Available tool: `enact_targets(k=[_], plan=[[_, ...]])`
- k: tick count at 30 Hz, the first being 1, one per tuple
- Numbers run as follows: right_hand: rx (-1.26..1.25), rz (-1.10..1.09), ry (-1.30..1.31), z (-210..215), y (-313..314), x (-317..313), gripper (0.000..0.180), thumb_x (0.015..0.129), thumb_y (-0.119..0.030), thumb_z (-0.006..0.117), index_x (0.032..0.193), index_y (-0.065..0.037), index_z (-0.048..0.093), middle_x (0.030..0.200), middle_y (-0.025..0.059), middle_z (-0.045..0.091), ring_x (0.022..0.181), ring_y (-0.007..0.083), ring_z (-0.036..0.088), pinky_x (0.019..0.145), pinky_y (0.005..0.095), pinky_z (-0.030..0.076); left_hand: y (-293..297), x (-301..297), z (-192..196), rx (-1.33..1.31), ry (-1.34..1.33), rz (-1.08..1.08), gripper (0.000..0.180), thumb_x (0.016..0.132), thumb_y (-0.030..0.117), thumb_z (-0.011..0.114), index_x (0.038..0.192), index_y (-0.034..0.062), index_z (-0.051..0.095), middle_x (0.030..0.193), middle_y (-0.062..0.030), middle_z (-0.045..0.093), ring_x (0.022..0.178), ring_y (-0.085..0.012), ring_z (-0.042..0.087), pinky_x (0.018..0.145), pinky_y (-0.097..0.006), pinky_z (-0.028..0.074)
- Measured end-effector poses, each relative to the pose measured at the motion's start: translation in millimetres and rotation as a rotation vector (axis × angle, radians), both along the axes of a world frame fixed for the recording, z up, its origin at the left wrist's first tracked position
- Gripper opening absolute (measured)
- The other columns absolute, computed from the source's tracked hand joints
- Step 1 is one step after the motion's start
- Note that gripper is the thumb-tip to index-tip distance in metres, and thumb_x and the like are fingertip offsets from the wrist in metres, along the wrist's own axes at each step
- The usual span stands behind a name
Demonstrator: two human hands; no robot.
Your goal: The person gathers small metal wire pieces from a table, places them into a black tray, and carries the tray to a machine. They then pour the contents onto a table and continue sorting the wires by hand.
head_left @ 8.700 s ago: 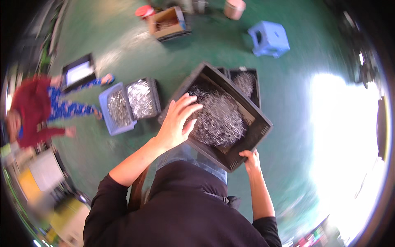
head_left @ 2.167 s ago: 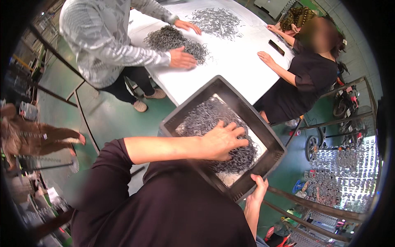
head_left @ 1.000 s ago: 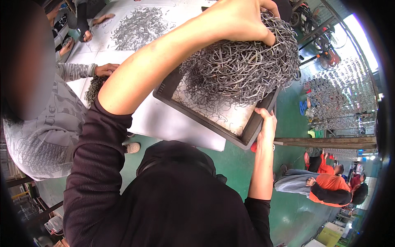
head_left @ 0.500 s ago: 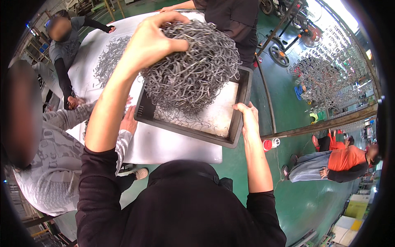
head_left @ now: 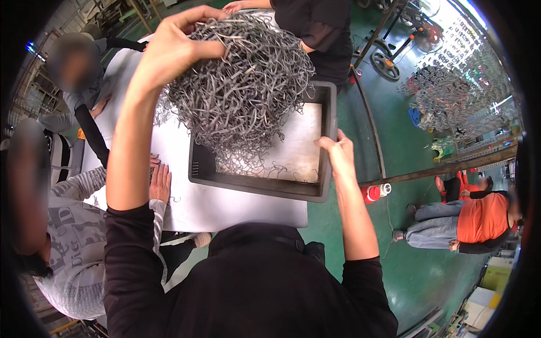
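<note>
Left hand (head_left: 172, 48) raised, right hand (head_left: 337, 158) clenched.

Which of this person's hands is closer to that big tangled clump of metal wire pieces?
Left. The left hand grips the top of the wire clump, lifting it. The right hand is lower right, apart from it, holding the dark tray by its rim.

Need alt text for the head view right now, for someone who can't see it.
The left hand lifts a tangled clump of grey metal wire clips above a dark plastic tray, whose edge the right hand grips. The tray sits on a white table with co-workers around.
</note>
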State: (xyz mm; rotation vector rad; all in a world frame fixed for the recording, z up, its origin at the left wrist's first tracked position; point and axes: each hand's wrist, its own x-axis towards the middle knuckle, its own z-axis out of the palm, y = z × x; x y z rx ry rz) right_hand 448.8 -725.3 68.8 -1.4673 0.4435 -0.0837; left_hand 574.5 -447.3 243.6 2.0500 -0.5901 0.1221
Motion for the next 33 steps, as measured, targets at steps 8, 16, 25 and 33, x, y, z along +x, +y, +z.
enact_targets(k=[8, 16, 25, 33], plan=[[-0.434, 0.064, -0.100, 29.6, -48.0, 32.2, 0.046, 0.063, -0.009, 0.065, 0.106, 0.008, 0.059, 0.091, 0.0106, 0.065, 0.081, 0.0163, 0.060, 0.077, 0.0270, 0.046, -3.0, 24.2, 30.8, -0.079, 0.126, -0.025, 0.039, 0.062, -0.002, 0.068, 0.101, 0.0003, 0.063, 0.088, -0.0030, 0.066, 0.077, -0.0093, 0.059, 0.075, -0.023, 0.047], [-0.429, 0.088, 0.112, 37.2, -67.6, 49.5, 0.040, 0.064, -0.010, 0.065, 0.101, 0.005, 0.061, 0.085, 0.0082, 0.063, 0.076, 0.0152, 0.057, 0.073, 0.0266, 0.044, -46.5, 33.3, 38.8, 0.049, 0.054, -0.027, 0.038, 0.061, 0.007, 0.073, 0.098, 0.0016, 0.065, 0.087, -0.0041, 0.067, 0.080, -0.0116, 0.059, 0.078, -0.025, 0.046], [-0.200, -0.034, 0.041, -20.1, -66.5, 48.4, 0.051, 0.064, -0.012, 0.068, 0.107, 0.013, 0.056, 0.096, 0.0159, 0.064, 0.085, 0.0187, 0.059, 0.079, 0.0283, 0.045, -75.3, 9.8, 42.9, 0.316, 0.118, 0.164, 0.044, 0.060, 0.018, 0.075, 0.102, 0.0107, 0.066, 0.095, -0.0090, 0.068, 0.086, -0.0197, 0.063, 0.080, -0.031, 0.048], [-0.031, -0.007, 0.176, -31.5, -59.2, 31.1, 0.080, 0.061, -0.015, 0.069, 0.125, 0.022, 0.038, 0.105, 0.0210, 0.061, 0.094, 0.0251, 0.058, 0.090, 0.0288, 0.041, -84.5, 14.9, 5.1, 0.224, -0.178, 0.183, 0.044, 0.059, 0.007, 0.073, 0.102, 0.0061, 0.065, 0.095, -0.0087, 0.067, 0.087, -0.0181, 0.062, 0.084, -0.029, 0.046]])
